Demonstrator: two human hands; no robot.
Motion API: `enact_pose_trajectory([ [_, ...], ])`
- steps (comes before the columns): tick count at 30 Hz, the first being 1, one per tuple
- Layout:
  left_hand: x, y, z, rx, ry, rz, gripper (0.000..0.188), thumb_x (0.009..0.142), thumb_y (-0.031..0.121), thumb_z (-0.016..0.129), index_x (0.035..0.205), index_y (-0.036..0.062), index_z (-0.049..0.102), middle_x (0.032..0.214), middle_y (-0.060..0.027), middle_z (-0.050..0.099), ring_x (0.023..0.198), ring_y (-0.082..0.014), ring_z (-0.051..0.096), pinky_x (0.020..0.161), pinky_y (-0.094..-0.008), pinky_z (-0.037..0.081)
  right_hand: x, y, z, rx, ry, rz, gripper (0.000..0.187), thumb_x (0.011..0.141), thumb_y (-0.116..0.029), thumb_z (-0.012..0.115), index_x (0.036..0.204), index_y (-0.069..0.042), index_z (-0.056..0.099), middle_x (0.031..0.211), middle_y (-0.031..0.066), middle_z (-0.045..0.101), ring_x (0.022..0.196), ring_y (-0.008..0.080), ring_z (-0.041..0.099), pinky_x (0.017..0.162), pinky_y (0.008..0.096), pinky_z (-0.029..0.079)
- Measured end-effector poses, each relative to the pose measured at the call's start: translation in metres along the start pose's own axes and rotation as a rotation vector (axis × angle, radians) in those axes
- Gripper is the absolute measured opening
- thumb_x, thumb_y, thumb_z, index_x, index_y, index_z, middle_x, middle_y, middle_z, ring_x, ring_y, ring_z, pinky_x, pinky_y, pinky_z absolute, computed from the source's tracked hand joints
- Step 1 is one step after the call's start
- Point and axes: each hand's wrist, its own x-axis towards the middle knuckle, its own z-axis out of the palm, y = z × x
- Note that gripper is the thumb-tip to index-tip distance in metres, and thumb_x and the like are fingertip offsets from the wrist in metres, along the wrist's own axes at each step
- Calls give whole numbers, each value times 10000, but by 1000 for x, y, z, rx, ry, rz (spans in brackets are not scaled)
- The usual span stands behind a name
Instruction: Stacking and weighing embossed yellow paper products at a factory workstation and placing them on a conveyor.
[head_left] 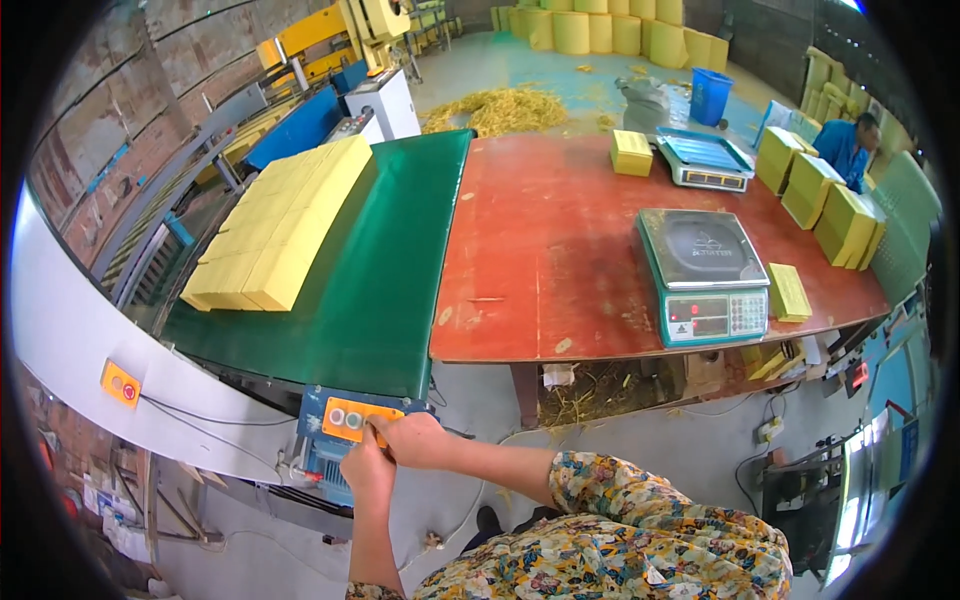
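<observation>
An orange button panel [346, 419] with round buttons sits at the near end of a green conveyor belt [340, 330]. My left hand [368, 472] comes up from below and reaches the panel's right part with its fingers drawn together. Against it, from the right, lies my right hand [417, 442], its fingers curled at the same spot. The two hands touch and partly cover each other; whether anything small is between the fingers is hidden. On the belt's left side rests a long row of yellow paper stacks [285, 220], packed side by side.
To the right stands a red table [540, 250] with two scales, the nearer one [705, 270] beside a small yellow stack [789, 292]. More yellow stacks [810, 190] line its far right, near a person in blue [845, 150]. A second orange panel [121, 384] with a red button is at left.
</observation>
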Motion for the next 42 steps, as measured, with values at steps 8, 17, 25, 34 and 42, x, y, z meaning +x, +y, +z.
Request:
enact_pose_trajectory([
  [8,1,-19,1,-55,43,143,442,735,172,724,1149,92,592,673,-144,667,623,-363,665,568,-481,512,1,-13,21,-95,22,120,467,809,-201,652,1228,-44,518,698,158,671,615,337,672,523,455,509],
  [17,14,-34,-9,-57,-38,339,386,748,130,690,1114,50,600,653,-163,659,604,-368,660,557,-472,522,1,-25,38,-136,221,195,452,808,-182,633,1230,-63,526,674,159,662,593,349,658,527,457,510],
  [25,20,-43,2,-82,16,520,264,749,121,675,995,50,610,592,-158,636,575,-352,663,558,-477,523,1,-42,37,-154,166,351,387,822,-201,613,1191,-102,550,702,162,670,632,356,667,550,482,504],
  [34,23,-47,3,-91,54,470,365,802,177,676,1137,62,591,645,-174,646,601,-386,651,547,-499,509,3,-40,43,-112,305,318,282,802,-198,628,1066,-110,584,688,149,653,618,354,656,545,471,498],
  [42,19,-33,-8,-124,-28,437,328,794,216,685,1074,79,584,739,-196,674,714,-418,660,614,-521,503,-7,-43,38,-87,334,329,247,784,-173,623,1002,-59,616,683,147,656,638,356,663,555,464,500],
])
